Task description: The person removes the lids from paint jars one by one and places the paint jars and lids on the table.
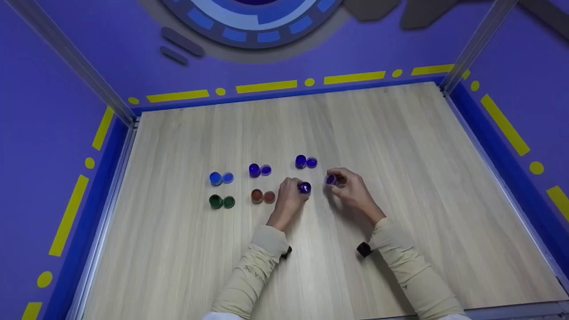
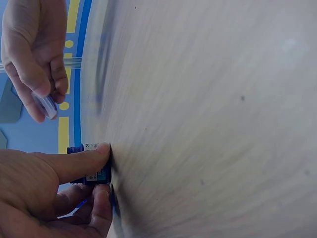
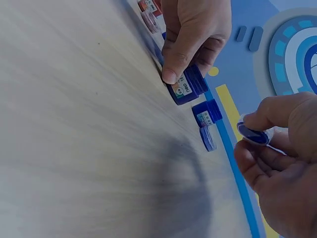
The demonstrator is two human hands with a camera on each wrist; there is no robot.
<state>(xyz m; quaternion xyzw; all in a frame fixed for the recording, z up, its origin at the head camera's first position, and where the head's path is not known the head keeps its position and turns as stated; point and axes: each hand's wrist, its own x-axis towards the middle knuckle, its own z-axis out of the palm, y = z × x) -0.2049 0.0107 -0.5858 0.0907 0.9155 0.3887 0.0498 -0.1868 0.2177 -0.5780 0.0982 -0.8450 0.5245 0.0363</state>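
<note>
My left hand [image 1: 290,196] grips a small open paint jar [image 1: 305,188] of dark violet-blue paint. In the right wrist view this jar [image 3: 182,90] stands on the table with a printed label on its side, and the thumb presses against it. To the right, my right hand [image 1: 354,190] pinches a round lid [image 1: 330,179] between thumb and fingers, apart from the jar. The right wrist view shows the lid [image 3: 254,133] tilted above the table, its inside stained blue. The left wrist view has the clear-edged lid [image 2: 46,105] in the raised hand.
Other open paint jars stand with lids beside them: a violet-blue jar [image 1: 301,161] behind, a second violet-blue jar [image 1: 254,170], a light blue jar [image 1: 215,178], a green jar [image 1: 216,201] and a brown jar [image 1: 257,196]. Printed walls enclose the wooden table [image 1: 169,249].
</note>
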